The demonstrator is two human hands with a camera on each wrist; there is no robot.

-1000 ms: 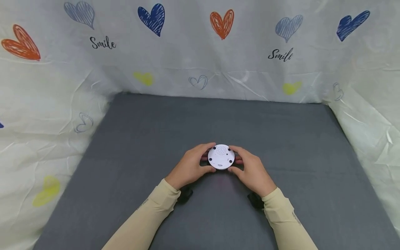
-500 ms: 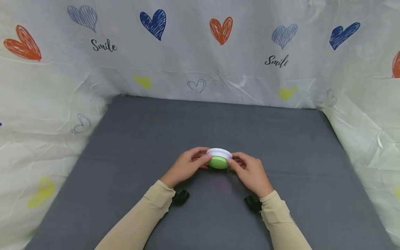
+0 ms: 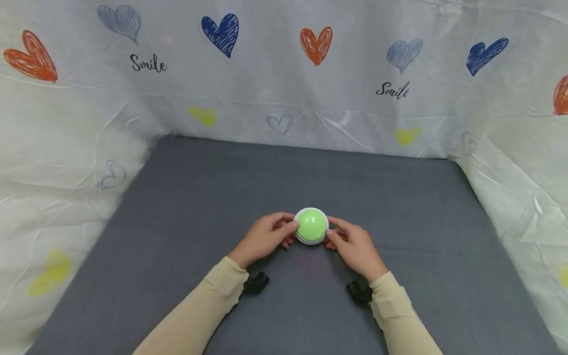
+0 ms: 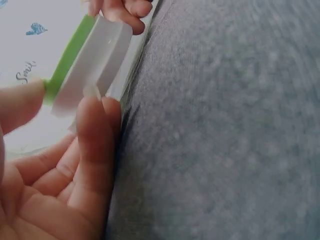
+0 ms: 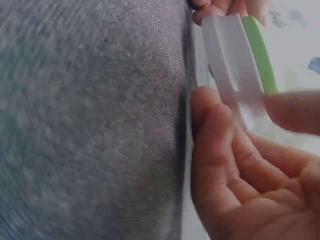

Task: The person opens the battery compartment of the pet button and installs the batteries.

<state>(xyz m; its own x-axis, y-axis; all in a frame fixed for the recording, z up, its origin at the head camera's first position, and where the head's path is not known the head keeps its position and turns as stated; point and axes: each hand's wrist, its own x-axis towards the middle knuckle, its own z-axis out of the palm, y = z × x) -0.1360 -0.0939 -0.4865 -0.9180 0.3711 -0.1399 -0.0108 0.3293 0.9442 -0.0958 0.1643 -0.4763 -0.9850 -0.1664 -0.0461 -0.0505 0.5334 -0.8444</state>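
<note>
A round push button point(image 3: 312, 225) with a glossy green top and a white base is held between both hands, its green face toward the head camera. My left hand point(image 3: 263, 236) pinches its left edge, thumb on the green rim and fingers at the white base. On the opposite edge my right hand point(image 3: 356, 248) pinches it the same way. The left wrist view shows the white base point(image 4: 95, 65) edge-on above the curled fingers. In the right wrist view the button's green rim point(image 5: 260, 55) meets the right thumb. Its underside is hidden in the head view.
A dark grey cloth point(image 3: 248, 182) covers the table under the hands. A white sheet point(image 3: 346, 88) printed with hearts and "Smile" hangs behind and along both sides. Black wrist cameras sit under the left wrist point(image 3: 256, 283) and right wrist.
Both hands have turned the button over: its white underside with small dark feet faced the camera, then its edge showed, and now the green top faces up. Both thumbs have shifted onto the green rim.
</note>
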